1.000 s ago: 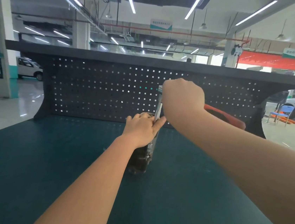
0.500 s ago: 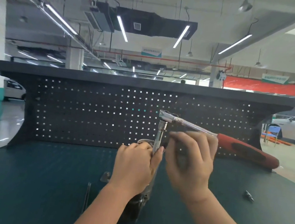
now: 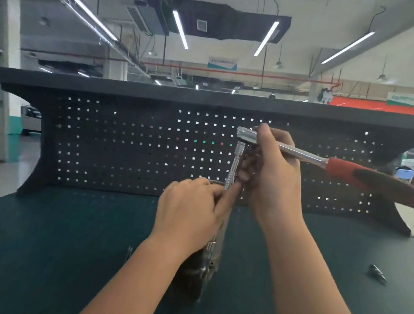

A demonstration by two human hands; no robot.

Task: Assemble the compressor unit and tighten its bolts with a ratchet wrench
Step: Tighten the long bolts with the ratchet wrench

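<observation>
The dark compressor unit [image 3: 198,267] stands upright on the green bench top, mostly hidden behind my left hand [image 3: 189,214], which grips its top. A ratchet wrench [image 3: 304,155] with a chrome shaft and a red and black handle points to the right; its chrome extension bar [image 3: 234,167] runs down to the top of the unit. My right hand [image 3: 268,171] holds the wrench near its head, fingers curled around the shaft and the extension bar. The bolt under the socket is hidden by my left hand.
A small dark metal part [image 3: 377,273] lies on the bench [image 3: 35,253] at the right. A black pegboard back panel [image 3: 124,147] rises behind the unit. A thin dark piece [image 3: 128,252] lies just left of the unit.
My right hand has shifted from the wrench's head to the shaft and extension bar. The view has tilted upward, and the wrench handle has swung a little to the right.
</observation>
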